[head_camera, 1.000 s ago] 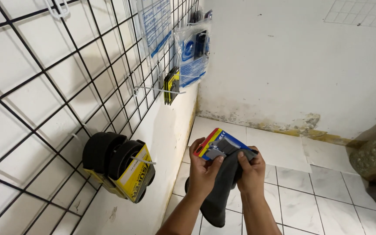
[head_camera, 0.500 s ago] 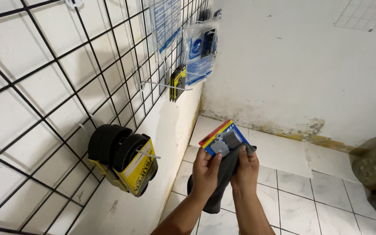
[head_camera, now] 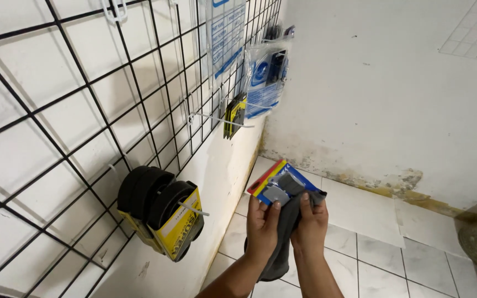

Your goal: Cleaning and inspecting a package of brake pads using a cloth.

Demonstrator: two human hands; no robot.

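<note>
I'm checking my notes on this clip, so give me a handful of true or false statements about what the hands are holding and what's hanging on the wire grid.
1. Both hands hold a carded package with a blue, yellow and red backing. True: the left hand and right hand grip the carded package together.
2. A dark grey cloth hangs down between the hands. True.
3. The black wheels in yellow packaging lie on the floor. False: they hang on the wire grid.
4. The floor is bare wood. False: the floor is pale tile.
5. A clear bag with blue print hangs farther along the grid. True.
</note>
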